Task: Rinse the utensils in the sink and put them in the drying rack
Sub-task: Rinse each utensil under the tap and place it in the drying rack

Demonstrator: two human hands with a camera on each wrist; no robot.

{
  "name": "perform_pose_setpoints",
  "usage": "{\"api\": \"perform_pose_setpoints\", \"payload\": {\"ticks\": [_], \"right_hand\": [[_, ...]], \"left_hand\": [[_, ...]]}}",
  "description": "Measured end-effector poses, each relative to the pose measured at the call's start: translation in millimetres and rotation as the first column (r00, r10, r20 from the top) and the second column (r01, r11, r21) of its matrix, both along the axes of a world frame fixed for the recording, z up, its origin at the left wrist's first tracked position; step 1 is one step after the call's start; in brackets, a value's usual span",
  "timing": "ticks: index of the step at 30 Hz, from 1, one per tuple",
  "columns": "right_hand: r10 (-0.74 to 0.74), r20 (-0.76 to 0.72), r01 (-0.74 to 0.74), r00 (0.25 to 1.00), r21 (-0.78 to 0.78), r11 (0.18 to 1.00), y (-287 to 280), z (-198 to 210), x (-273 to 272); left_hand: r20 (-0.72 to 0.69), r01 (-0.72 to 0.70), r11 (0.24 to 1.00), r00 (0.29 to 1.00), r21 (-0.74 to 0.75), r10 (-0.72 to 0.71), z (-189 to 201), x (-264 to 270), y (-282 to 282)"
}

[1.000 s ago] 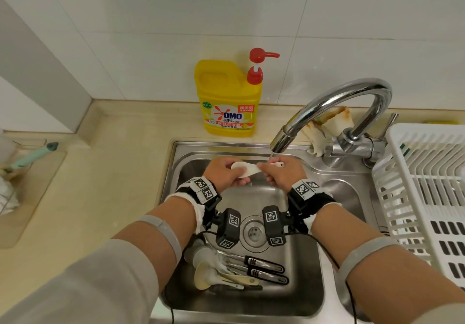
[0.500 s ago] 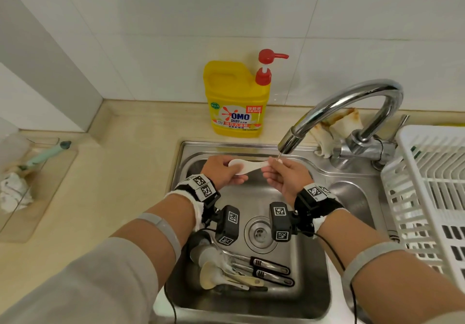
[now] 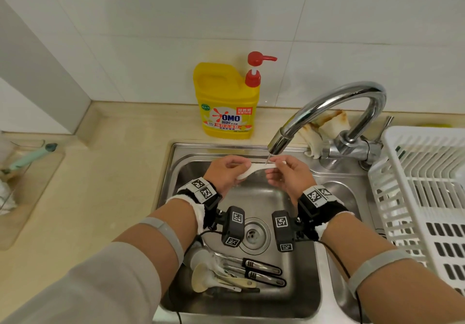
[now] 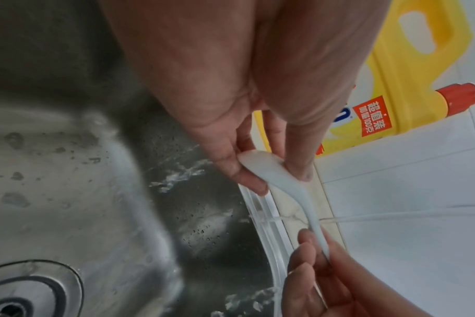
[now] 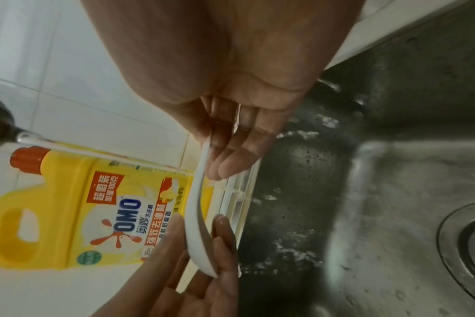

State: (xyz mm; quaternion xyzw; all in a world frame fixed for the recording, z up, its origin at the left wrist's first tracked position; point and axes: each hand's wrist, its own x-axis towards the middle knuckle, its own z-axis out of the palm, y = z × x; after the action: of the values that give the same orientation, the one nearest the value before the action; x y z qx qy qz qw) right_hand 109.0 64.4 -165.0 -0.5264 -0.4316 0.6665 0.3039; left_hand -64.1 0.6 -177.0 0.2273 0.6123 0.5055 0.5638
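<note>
Both hands hold a white ceramic spoon [image 3: 254,169] [image 4: 282,182] [image 5: 197,216] under the tap's thin stream, over the steel sink [image 3: 299,283]. My left hand [image 3: 227,172] [image 4: 260,169] pinches the spoon's bowl between thumb and fingers. My right hand [image 3: 289,175] [image 5: 225,150] pinches the handle end. The water strikes the handle between the two hands. Several more utensils [image 3: 234,273], some black-handled, some pale, lie at the sink's near left. The white drying rack [image 3: 427,198] stands at the right.
The chrome tap [image 3: 329,112] arches over the sink from the right rear. A yellow detergent bottle [image 3: 226,102] with a red pump stands on the counter behind. A crumpled cloth [image 3: 327,127] lies behind the tap. A clear tray [image 3: 22,172] sits far left.
The hands have drawn slightly apart along the spoon, and the stream now hits its handle instead of the right hand's fingers. The camera has shifted a little.
</note>
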Motion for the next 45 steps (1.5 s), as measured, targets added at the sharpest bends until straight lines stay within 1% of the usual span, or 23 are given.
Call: {"api": "perform_pose_setpoints", "payload": {"ticks": [1, 4, 6, 10, 13, 16, 18, 23, 30, 36, 42, 45], "right_hand": [[0.0, 0.025, -0.001, 1.0, 0.036, 0.999, 0.3, -1.1, -0.1], [-0.038, 0.044, 0.035, 0.998, 0.082, 0.996, -0.2, -4.0, 0.1], [-0.058, -0.001, 0.058, 0.998, 0.043, 0.997, -0.8, -5.4, 0.7], [-0.08, -0.109, 0.069, 0.991, -0.1, 0.993, -2.2, -2.7, 2.1], [-0.094, -0.12, 0.079, 0.988, -0.117, 0.99, -0.6, -1.3, 5.2], [-0.114, -0.122, 0.101, 0.986, -0.11, 0.989, 0.0, -1.1, 7.9], [-0.155, -0.126, 0.14, 0.98, -0.119, 0.983, 0.2, -1.3, 8.4], [-0.241, -0.163, 0.209, 0.957, -0.194, 0.959, 0.2, -3.1, 7.2], [-0.296, -0.197, 0.256, 0.935, -0.205, 0.945, 1.9, 0.3, 22.5], [-0.306, -0.178, 0.265, 0.935, -0.222, 0.939, 2.7, -1.1, 30.1], [-0.258, -0.106, 0.238, 0.96, -0.167, 0.957, 2.9, -16.9, 36.5], [-0.211, -0.075, 0.2, 0.975, -0.13, 0.971, 3.1, -14.9, 32.9]], "left_hand": [[-0.005, 0.011, 1.0, 1.0, -0.012, -0.011, 0.7, 0.2, 0.3], [0.08, 0.052, 0.997, 0.996, -0.05, -0.048, 3.6, 0.8, 1.9], [0.117, 0.074, 0.996, 0.991, -0.049, -0.067, 4.4, 1.4, 3.5], [0.146, 0.077, 0.996, 0.987, -0.036, -0.07, 5.9, 3.5, 7.0], [0.16, 0.044, 0.999, 0.986, -0.028, -0.039, 6.0, 4.6, 9.2], [0.228, -0.016, 1.0, 0.973, -0.025, 0.022, 3.3, 5.3, 8.5], [0.288, -0.044, 0.998, 0.956, -0.037, 0.052, 2.0, 6.0, 7.9], [0.374, -0.039, 0.998, 0.926, -0.046, 0.054, 4.5, 10.4, 9.3], [0.384, -0.002, 1.0, 0.923, -0.031, 0.014, 12.7, 25.8, 15.0], [0.376, 0.001, 1.0, 0.927, -0.024, 0.008, 17.1, 36.0, 20.0], [0.356, -0.016, 0.999, 0.934, -0.052, 0.033, 18.4, 30.1, 21.9], [0.366, -0.026, 0.999, 0.93, -0.046, 0.041, 18.9, 29.8, 20.6]]}}
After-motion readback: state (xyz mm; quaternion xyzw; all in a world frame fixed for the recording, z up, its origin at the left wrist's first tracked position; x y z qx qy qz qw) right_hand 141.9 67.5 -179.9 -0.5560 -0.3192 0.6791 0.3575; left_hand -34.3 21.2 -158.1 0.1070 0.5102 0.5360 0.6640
